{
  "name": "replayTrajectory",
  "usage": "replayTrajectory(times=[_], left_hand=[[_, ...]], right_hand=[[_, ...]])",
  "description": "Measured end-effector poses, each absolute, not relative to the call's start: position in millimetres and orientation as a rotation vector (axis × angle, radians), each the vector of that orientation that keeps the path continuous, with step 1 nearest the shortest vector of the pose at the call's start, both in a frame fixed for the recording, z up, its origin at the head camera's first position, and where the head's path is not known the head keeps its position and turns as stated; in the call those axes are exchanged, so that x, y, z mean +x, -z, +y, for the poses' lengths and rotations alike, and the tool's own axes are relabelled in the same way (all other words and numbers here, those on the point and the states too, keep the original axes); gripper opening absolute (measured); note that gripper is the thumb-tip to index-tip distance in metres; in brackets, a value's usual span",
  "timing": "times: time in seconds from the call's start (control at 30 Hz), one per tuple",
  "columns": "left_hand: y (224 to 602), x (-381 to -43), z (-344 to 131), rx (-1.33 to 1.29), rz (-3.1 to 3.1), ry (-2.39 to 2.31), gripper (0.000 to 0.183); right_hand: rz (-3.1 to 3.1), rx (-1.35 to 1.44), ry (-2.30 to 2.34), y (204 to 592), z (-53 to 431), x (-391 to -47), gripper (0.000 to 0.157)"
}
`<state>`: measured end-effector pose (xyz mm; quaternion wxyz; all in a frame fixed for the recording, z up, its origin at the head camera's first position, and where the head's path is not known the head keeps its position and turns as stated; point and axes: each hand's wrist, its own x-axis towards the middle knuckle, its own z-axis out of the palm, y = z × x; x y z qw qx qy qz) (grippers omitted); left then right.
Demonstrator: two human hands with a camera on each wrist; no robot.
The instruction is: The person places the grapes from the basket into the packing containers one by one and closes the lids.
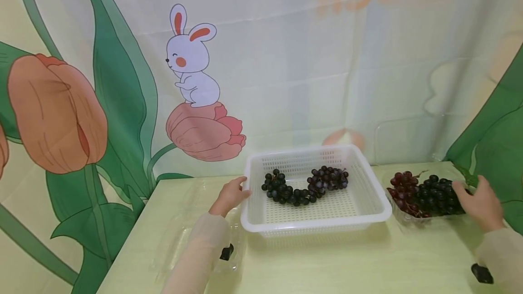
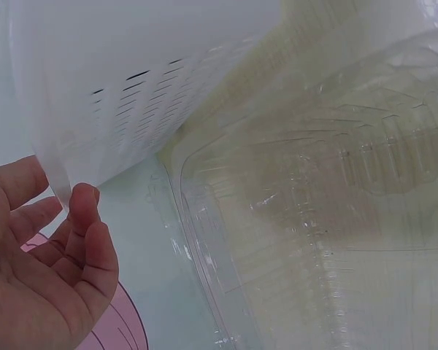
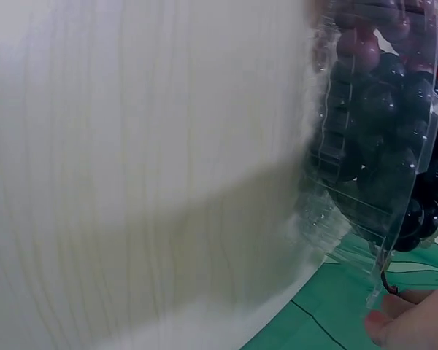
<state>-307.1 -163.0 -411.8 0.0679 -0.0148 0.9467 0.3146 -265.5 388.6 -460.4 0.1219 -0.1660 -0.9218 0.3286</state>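
Note:
My left hand (image 1: 230, 195) grips the left rim of a white plastic basket (image 1: 316, 227); the left wrist view shows its fingers curled around that rim (image 2: 52, 179). Inside the basket a dark grape bunch (image 1: 292, 195) curves into a purplish one (image 1: 324, 179). To the right, a clear plastic box (image 1: 408, 218) holds red grapes (image 1: 403, 189) and black grapes (image 1: 439, 194). My right hand (image 1: 484, 203) is at the box's right end, thumb and fingers beside the black grapes. In the right wrist view its fingertips (image 3: 379, 321) meet a thin dark stem (image 3: 387, 281) near the box corner; I cannot tell whether they pinch it.
Another clear plastic container (image 1: 180, 248) lies on the pale table (image 1: 310, 267), partly under the left forearm. Just behind the table hangs a printed cloth (image 1: 282, 80) with tulips and a rabbit. A green leaf (image 1: 466, 176) shows behind the grape box.

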Motion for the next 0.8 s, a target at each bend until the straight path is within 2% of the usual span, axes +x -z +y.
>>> replayTrajectory(times=[0.17,0.43,0.8], left_hand=[[412.0,-307.2,-163.6,-0.044,2.853,-0.942,0.051],[411.6,-307.2,-163.6,-0.041,2.842,-0.952,0.052],[411.4,-307.0,-163.2,-0.059,2.829,-0.976,0.051]], right_hand=[[-2.737,-0.463,-0.961,473.9,397.4,-276.2,0.088],[-2.716,-0.475,-0.903,563.0,465.2,-330.7,0.099],[-2.726,-0.556,-0.945,572.1,475.1,-337.0,0.106]])
